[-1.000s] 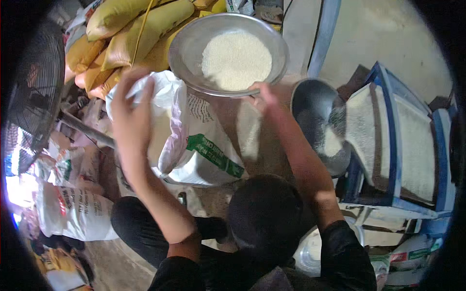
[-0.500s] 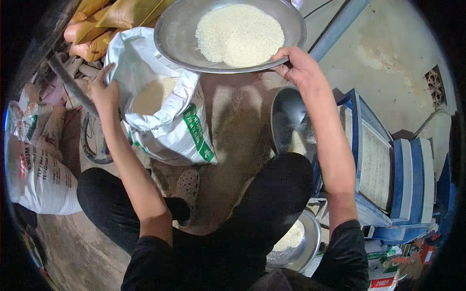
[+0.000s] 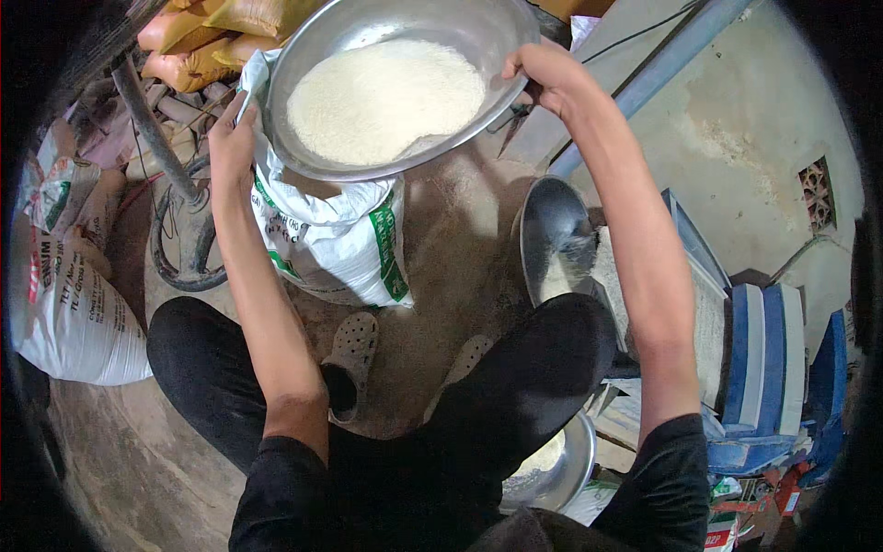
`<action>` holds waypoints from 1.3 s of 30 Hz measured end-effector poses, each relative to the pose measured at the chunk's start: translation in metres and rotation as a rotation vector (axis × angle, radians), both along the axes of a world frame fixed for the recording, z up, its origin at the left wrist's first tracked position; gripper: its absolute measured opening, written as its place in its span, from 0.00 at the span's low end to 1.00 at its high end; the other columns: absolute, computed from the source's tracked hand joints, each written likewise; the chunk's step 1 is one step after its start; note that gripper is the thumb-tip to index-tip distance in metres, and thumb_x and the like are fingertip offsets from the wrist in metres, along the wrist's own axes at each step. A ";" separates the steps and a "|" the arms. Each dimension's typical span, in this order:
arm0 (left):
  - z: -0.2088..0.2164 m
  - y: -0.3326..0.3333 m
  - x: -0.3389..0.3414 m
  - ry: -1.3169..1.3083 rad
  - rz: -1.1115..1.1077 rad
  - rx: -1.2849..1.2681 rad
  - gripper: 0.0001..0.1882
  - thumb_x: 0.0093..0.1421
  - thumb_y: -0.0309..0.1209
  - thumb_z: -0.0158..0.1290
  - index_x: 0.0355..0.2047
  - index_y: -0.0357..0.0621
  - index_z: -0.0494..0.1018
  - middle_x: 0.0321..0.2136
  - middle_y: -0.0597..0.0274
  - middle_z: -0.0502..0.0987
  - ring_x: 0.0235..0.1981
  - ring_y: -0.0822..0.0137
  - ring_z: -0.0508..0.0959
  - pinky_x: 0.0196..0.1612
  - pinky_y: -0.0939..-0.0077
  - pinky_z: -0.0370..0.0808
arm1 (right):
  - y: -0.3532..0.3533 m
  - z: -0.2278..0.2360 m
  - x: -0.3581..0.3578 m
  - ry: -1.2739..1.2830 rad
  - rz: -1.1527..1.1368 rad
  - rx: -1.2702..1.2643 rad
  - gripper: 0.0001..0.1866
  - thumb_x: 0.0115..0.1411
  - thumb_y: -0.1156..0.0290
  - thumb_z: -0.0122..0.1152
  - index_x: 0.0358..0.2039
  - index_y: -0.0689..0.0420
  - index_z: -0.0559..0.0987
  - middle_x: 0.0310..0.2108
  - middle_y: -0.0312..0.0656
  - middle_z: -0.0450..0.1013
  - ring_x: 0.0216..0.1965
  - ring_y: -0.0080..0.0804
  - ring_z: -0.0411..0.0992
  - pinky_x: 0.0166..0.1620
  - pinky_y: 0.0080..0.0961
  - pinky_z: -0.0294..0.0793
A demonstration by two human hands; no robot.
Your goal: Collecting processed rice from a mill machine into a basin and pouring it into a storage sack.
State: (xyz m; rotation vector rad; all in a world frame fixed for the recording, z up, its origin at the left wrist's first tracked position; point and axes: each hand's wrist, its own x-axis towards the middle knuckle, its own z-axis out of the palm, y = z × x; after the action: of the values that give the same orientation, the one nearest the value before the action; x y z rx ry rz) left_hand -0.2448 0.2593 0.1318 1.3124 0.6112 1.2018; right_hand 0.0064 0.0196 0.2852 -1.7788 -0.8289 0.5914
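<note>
My right hand (image 3: 544,77) grips the right rim of a wide metal basin (image 3: 498,41), fingers closed around its edge. A pale heap of rice grains (image 3: 386,101) lies in the basin, which leans toward the left. Under its left side stands a white woven sack (image 3: 336,244) with green bands, its mouth mostly hidden by the basin. My left hand (image 3: 232,143) is closed on the sack's upper left edge, pulling it up beside the basin.
A blue machine (image 3: 768,359) stands at right, with a dark metal pan (image 3: 556,225) beside it. Another basin (image 3: 578,465) sits by my right thigh. A metal post (image 3: 156,138) and a white sack (image 3: 83,322) are at left; yellow sacks (image 3: 262,17) lie behind.
The basin has come left and nearer, from behind the sack to over its mouth, and its rice has shifted leftward. My left hand has moved slightly right with the sack's edge.
</note>
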 end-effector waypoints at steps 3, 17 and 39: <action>-0.005 0.002 0.000 0.038 0.006 0.030 0.23 0.61 0.26 0.48 0.55 0.29 0.63 0.49 0.49 0.71 0.48 0.67 0.71 0.51 0.79 0.65 | 0.021 0.009 0.012 -0.187 -0.015 0.031 0.15 0.40 0.81 0.54 0.32 0.62 0.72 0.27 0.41 0.69 0.27 0.33 0.70 0.25 0.29 0.71; -0.017 -0.015 0.023 -0.010 0.031 0.046 0.25 0.59 0.27 0.49 0.57 0.33 0.62 0.39 0.56 0.75 0.32 0.74 0.70 0.39 0.82 0.68 | 0.067 0.024 -0.115 -0.842 -0.243 0.072 0.13 0.50 0.74 0.52 0.36 0.62 0.79 0.36 0.57 0.75 0.42 0.53 0.73 0.45 0.42 0.72; 0.006 -0.041 0.002 -0.005 0.168 0.057 0.27 0.55 0.19 0.47 0.57 0.29 0.60 0.30 0.60 0.74 0.25 0.76 0.71 0.28 0.83 0.68 | 0.054 0.039 -0.166 -1.100 -0.210 0.420 0.10 0.51 0.75 0.53 0.33 0.59 0.80 0.30 0.52 0.76 0.37 0.50 0.75 0.41 0.42 0.72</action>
State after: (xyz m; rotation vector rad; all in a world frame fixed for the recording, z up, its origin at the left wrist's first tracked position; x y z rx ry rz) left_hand -0.2423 0.2186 0.1377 1.3255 0.6996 1.3675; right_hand -0.1593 0.0731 0.3242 -1.6843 -1.3276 -0.7508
